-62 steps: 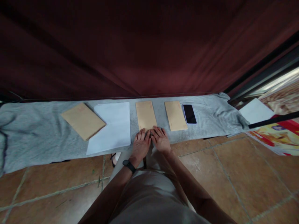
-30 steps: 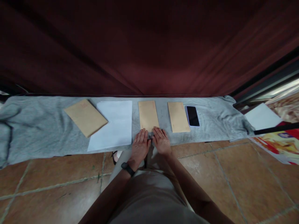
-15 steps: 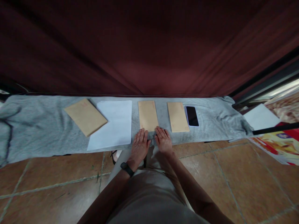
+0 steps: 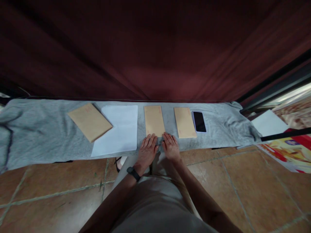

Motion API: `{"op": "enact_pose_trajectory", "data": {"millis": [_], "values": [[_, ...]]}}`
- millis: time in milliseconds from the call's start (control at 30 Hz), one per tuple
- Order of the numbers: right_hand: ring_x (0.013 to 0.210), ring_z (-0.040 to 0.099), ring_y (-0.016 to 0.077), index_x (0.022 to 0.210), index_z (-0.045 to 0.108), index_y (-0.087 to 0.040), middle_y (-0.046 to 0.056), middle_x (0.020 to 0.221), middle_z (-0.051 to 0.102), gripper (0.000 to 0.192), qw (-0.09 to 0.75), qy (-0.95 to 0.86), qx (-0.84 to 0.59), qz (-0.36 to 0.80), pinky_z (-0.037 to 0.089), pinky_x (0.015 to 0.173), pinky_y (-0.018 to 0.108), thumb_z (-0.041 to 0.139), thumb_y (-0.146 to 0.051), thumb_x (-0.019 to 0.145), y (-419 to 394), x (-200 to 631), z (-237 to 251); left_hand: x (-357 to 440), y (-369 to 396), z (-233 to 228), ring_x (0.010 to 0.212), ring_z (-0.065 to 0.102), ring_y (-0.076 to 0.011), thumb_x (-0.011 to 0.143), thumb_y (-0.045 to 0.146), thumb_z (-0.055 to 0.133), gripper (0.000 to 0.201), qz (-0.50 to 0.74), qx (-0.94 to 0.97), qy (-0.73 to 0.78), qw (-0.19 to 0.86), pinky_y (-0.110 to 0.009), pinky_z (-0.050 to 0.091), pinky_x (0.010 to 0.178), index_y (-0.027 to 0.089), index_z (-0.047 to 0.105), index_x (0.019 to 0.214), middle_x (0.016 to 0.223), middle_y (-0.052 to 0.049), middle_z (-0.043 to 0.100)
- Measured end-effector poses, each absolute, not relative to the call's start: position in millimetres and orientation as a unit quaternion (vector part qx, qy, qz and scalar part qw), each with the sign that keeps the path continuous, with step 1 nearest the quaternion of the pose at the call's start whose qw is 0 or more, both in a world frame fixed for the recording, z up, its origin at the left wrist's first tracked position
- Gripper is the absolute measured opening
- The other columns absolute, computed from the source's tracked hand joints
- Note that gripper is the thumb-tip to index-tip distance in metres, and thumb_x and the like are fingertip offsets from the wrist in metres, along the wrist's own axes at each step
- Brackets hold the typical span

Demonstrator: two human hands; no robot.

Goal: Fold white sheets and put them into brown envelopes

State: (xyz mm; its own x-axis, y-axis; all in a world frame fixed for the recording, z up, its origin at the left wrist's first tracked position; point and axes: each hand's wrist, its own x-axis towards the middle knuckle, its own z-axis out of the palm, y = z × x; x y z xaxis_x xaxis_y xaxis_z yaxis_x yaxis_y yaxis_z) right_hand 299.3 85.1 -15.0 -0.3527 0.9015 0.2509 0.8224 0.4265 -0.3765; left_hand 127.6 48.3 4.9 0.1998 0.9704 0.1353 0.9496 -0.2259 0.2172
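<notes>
Matt brown paper envelope [image 4: 154,121] lies on soft, nubby grey cloth [image 4: 43,132] beside smooth white paper sheets [image 4: 119,131], a glossy black-glass phone [image 4: 199,121], worn glazed terracotta floor tiles [image 4: 243,181] below.

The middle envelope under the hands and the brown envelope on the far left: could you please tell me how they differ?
The middle envelope is narrow and lies square to the cloth's edge; the left envelope is wider and lies turned at an angle. The left hand and right hand rest flat at the middle envelope's near end, while the left envelope is untouched and overlaps the white paper. Both are brown and lie flat on the grey cloth.
</notes>
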Motion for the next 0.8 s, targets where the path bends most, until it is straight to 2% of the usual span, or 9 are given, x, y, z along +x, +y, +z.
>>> {"op": "enact_pose_trajectory", "data": {"millis": [167,367,533,800], "values": [[0.145,0.045,0.0232,0.148,0.052,-0.013,0.01,0.154,0.052,0.047,0.203,-0.834,-0.504,0.1,0.028,0.125,0.045,0.038,-0.03,0.107,86.5,287.0,-14.3,127.0,49.6,1.2,0.152,0.033,-0.028,0.103,0.029,0.038,0.05,0.116,0.775,0.621,0.038,-0.049,0.032,0.123,0.017,0.05,0.149,0.16,-0.009,0.044],[0.145,0.045,0.0212,0.148,0.052,-0.016,0.009,0.153,0.053,0.046,0.192,-0.843,-0.489,0.111,0.031,0.124,0.044,0.038,-0.03,0.107,86.2,275.3,-14.1,127.0,48.2,2.3,0.153,0.03,-0.0266,0.101,0.022,0.036,0.051,0.117,0.775,0.619,0.042,-0.047,0.03,0.125,0.014,0.049,0.15,0.161,-0.008,0.042],[0.143,0.048,0.0234,0.149,0.051,-0.016,0.01,0.153,0.053,0.047,0.196,-0.827,-0.518,0.099,0.033,0.122,0.045,0.038,-0.029,0.106,84.6,288.5,-14.9,128.1,45.0,-0.8,0.151,0.035,-0.0259,0.103,0.03,0.035,0.053,0.131,0.755,0.642,0.039,-0.047,0.031,0.124,0.011,0.046,0.151,0.159,-0.015,0.044],[0.144,0.046,0.0256,0.152,0.048,-0.015,0.011,0.154,0.051,0.049,0.207,-0.817,-0.531,0.089,0.032,0.122,0.047,0.037,-0.028,0.106,81.3,302.5,-16.3,127.8,37.3,0.6,0.151,0.035,-0.0305,0.104,0.036,0.034,0.059,0.126,0.726,0.675,0.027,-0.047,0.032,0.122,0.0,0.045,0.149,0.159,-0.023,0.04]]}}
